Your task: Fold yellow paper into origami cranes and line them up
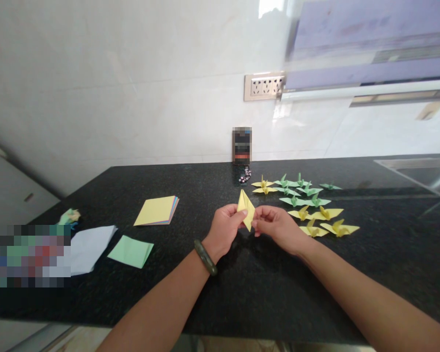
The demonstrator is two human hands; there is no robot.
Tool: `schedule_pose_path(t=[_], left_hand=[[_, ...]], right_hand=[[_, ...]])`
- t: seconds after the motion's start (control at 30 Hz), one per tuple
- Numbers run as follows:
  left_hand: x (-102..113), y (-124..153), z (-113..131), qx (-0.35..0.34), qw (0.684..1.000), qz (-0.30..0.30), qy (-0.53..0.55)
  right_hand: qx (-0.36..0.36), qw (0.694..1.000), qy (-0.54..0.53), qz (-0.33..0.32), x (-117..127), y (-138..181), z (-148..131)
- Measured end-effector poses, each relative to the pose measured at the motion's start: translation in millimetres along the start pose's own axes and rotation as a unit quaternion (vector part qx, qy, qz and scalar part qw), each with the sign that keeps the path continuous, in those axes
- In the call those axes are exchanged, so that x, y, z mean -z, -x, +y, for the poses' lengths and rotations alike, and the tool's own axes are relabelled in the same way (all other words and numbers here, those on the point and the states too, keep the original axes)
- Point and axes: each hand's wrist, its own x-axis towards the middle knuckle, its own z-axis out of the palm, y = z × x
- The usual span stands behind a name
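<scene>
Left hand [224, 229] pinching creased yellow paper diamond [245, 205], right hand [280, 225] pinching its edge; pointed paper cranes [339, 229], glossy black counter [249, 298]

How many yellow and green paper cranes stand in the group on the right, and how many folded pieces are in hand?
Yellow cranes: 6
Green cranes: 7
Folded yellow piece in hand: 1
Total: 14
</scene>
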Motion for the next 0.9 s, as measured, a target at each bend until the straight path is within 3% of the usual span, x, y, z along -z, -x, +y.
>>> schedule_pose_path(t=[0.2,0.43,0.57,0.67,0.9], left_hand=[[-0.1,2.2,2.6,0.021,0.992,-0.048,-0.118],[0.3,1.4,2.5,0.098,0.992,-0.073,-0.015],[5.4,-3.7,0.1,0.059,0.997,0.006,0.040],[6.5,-5.1,1.8,0.030,0.997,0.055,0.045],[0.5,0.7,8.3,-0.005,0.999,0.044,-0.013]], right_hand=[[-0.007,0.997,-0.047,0.057,2.7,-1.3,-4.9],[-0.019,0.988,-0.112,0.107,-0.7,-2.9,-2.3],[-0.079,0.985,-0.131,0.076,-0.7,-2.8,-3.1],[-0.082,0.989,-0.108,0.064,1.4,-2.6,-3.8],[-0.044,0.995,-0.035,0.079,2.4,-1.0,-3.6]])
